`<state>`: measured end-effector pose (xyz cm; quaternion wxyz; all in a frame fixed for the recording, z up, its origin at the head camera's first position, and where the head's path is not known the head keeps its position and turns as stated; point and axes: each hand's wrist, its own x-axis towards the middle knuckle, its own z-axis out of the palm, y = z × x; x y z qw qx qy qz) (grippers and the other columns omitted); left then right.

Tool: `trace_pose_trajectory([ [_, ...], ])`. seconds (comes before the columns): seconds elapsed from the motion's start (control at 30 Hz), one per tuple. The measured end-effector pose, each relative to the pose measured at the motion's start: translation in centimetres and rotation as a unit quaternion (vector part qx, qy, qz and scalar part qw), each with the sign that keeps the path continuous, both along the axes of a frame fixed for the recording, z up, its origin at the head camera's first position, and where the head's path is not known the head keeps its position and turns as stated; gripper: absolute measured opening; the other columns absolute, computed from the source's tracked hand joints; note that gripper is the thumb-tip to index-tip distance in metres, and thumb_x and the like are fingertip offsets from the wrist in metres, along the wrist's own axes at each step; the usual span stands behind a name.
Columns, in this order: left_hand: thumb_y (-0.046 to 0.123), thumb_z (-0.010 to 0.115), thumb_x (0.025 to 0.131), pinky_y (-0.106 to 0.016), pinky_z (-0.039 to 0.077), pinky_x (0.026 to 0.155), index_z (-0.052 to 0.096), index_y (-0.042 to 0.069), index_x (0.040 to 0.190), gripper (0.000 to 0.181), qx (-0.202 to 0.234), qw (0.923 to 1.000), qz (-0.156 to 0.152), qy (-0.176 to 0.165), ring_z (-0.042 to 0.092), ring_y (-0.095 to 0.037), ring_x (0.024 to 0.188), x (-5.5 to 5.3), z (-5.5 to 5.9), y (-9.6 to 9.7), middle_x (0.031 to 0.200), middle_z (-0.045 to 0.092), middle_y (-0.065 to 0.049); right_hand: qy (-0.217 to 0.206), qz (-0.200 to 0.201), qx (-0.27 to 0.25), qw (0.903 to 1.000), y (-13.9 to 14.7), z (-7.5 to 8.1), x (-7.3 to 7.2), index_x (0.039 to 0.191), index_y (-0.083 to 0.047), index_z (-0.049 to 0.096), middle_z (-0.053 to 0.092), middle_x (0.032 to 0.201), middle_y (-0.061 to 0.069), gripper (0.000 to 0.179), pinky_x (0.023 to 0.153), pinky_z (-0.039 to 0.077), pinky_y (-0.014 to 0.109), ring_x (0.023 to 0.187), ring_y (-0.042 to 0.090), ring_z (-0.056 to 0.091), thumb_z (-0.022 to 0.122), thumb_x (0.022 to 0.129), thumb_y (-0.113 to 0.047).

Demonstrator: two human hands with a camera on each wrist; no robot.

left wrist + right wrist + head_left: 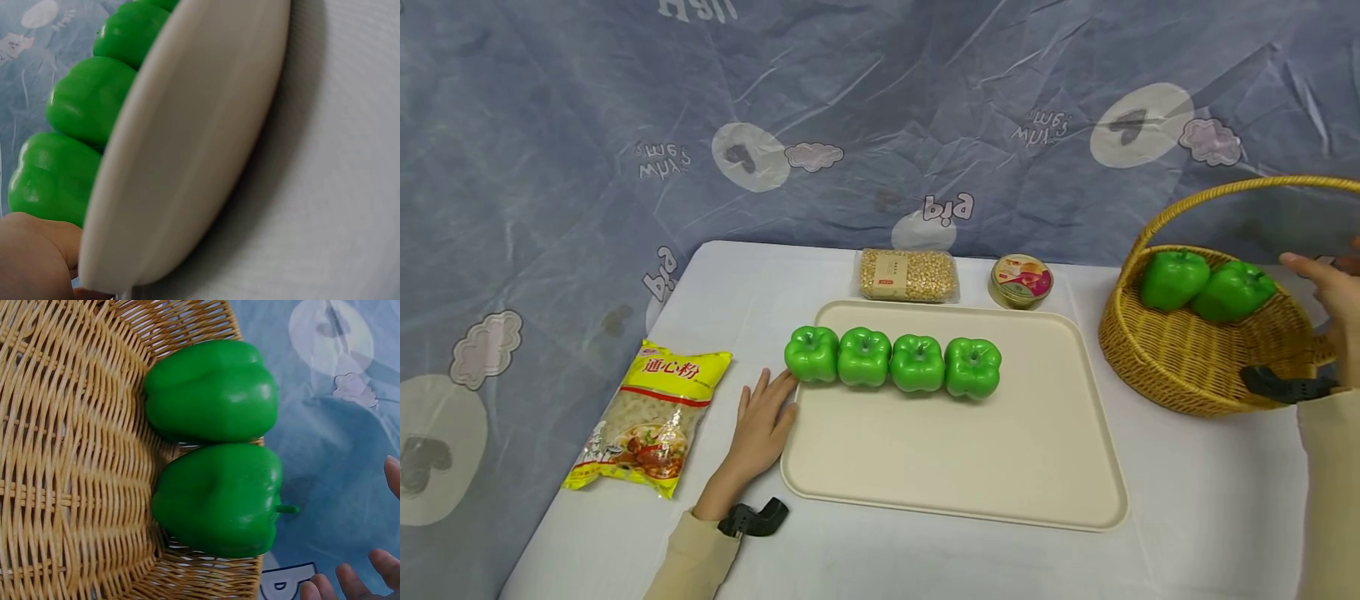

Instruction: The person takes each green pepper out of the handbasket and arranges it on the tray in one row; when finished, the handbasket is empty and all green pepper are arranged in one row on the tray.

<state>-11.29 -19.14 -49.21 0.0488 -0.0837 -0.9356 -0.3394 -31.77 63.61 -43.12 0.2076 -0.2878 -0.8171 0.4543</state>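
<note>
Several green bell peppers point(917, 363) stand side by side in a row along the upper left part of a beige tray point(955, 467). At the tray's left rim lies my left hand point(762, 427), fingers extended, fingertips right by the leftmost pepper point(812, 353). Two more bell peppers point(212, 392) point(219, 500) rest against the far wall of a wicker basket point(1195, 387) at the right. Over the basket's right side my right hand point(1337, 292) hovers with its fingers spread and nothing in them; the frame edge cuts part of it off.
Left of the tray lies a yellow bag of pasta point(651, 421). Behind it sit a pack of corn kernels point(917, 277) and a round tin point(1021, 281). The basket's tall handle point(1232, 187) arches up at the far right. A grey-blue patterned cloth point(850, 100) hangs behind the table.
</note>
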Motion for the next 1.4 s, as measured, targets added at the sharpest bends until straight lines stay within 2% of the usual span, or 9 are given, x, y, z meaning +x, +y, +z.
trace_pose_trajectory([
  [0.1, 0.012, 0.051, 0.098, -0.066, -0.002, 0.115, 0.046, 0.009, 0.146, 0.048, 0.001, 1.0, 0.0, 0.0, 0.015, -0.044, 0.149, 0.0, 0.0, 0.0, 0.155, 0.038, -0.015, 0.001, -0.009, -0.017, 0.9998, -3.4, 1.8, 1.6, 0.139, -0.047, 0.027, 0.027, 0.099, -0.026, 0.07, 0.074, 0.034, 0.016, 0.084, -0.007, 0.029, 0.07, 0.085, -0.037],
  [0.23, 0.011, 0.051, 0.098, -0.066, -0.001, 0.115, 0.046, 0.008, 0.146, 0.048, 0.002, 1.0, 0.001, 0.0, 0.015, -0.044, 0.149, 0.0, 0.1, 0.0, 0.155, 0.039, -0.015, -0.003, -0.005, -0.038, 0.9993, -5.3, 2.6, 2.7, 0.136, -0.046, 0.028, 0.028, 0.096, -0.024, 0.069, 0.052, 0.029, 0.014, 0.075, -0.005, 0.029, 0.072, 0.084, -0.038],
  [0.33, 0.011, 0.051, 0.098, -0.066, -0.001, 0.115, 0.046, 0.008, 0.145, 0.048, 0.001, 1.0, 0.001, 0.0, 0.015, -0.044, 0.149, 0.1, 0.1, 0.1, 0.155, 0.039, -0.016, -0.033, -0.006, -0.043, 0.9985, -4.7, 1.8, 2.4, 0.143, -0.048, 0.023, 0.029, 0.105, -0.03, 0.08, 0.078, 0.04, 0.013, 0.088, -0.011, 0.03, 0.072, 0.081, -0.047],
  [0.43, 0.011, 0.051, 0.098, -0.066, -0.001, 0.115, 0.046, 0.007, 0.145, 0.048, 0.002, 1.0, 0.001, 0.0, 0.015, -0.044, 0.149, 0.1, 0.1, 0.1, 0.154, 0.039, -0.016, -0.087, -0.008, -0.024, 0.9959, -5.1, 1.7, 2.6, 0.152, -0.047, 0.009, 0.024, 0.133, -0.034, 0.095, 0.112, 0.03, 0.027, 0.122, -0.008, 0.031, 0.067, 0.078, -0.06],
  [0.5, 0.011, 0.051, 0.098, -0.066, -0.002, 0.115, 0.046, 0.007, 0.145, 0.048, 0.002, 1.0, 0.001, -0.001, 0.014, -0.044, 0.149, 0.1, 0.1, 0.1, 0.154, 0.039, -0.016, -0.117, -0.005, -0.019, 0.993, -6.3, 2.5, 3.1, 0.154, -0.044, 0.002, 0.022, 0.15, -0.024, 0.1, 0.119, 0.025, 0.039, 0.14, 0.005, 0.027, 0.064, 0.078, -0.064],
  [0.67, 0.011, 0.05, 0.098, -0.066, -0.002, 0.115, 0.046, 0.008, 0.146, 0.048, 0.003, 1.0, 0.001, -0.001, 0.014, -0.044, 0.149, 0.2, 0.0, 0.1, 0.155, 0.039, -0.016, -0.16, 0.024, 0.0, 0.9868, -10.9, 5.3, 5.1, 0.157, -0.031, -0.004, 0.019, 0.162, 0.005, 0.1, 0.117, 0.027, 0.05, 0.149, 0.028, 0.02, 0.058, 0.084, -0.062],
  [0.77, 0.011, 0.05, 0.098, -0.066, -0.001, 0.115, 0.046, 0.008, 0.146, 0.048, 0.0, 1.0, 0.001, 0.0, 0.015, -0.044, 0.149, 0.1, 0.0, 0.1, 0.155, 0.039, -0.016, -0.165, 0.039, 0.001, 0.9856, -11.5, 5.4, 5.4, 0.157, -0.03, -0.004, 0.017, 0.162, 0.008, 0.099, 0.116, 0.032, 0.042, 0.149, 0.029, 0.021, 0.057, 0.085, -0.062],
  [0.93, 0.012, 0.049, 0.099, -0.066, -0.001, 0.115, 0.046, 0.008, 0.146, 0.047, 0.002, 1.0, 0.0, 0.002, 0.014, -0.044, 0.149, 0.1, 0.0, 0.1, 0.155, 0.038, -0.015, -0.164, 0.052, -0.002, 0.9851, -11.0, 4.1, 4.8, 0.157, -0.026, -0.006, 0.001, 0.165, 0.012, 0.1, 0.118, 0.02, 0.056, 0.151, 0.038, 0.008, 0.054, 0.086, -0.063],
  [1.4, 0.014, 0.05, 0.099, -0.066, -0.001, 0.115, 0.046, 0.008, 0.145, 0.047, 0.002, 1.0, 0.0, 0.006, 0.015, -0.043, 0.149, 0.1, 0.0, 0.0, 0.154, 0.039, -0.015, -0.204, 0.11, 0.072, 0.9702, -13.7, 5.5, 6.0, 0.154, 0.002, 0.009, 0.009, 0.16, 0.029, 0.088, 0.114, 0.023, 0.063, 0.144, 0.053, 0.017, 0.051, 0.095, -0.047],
])
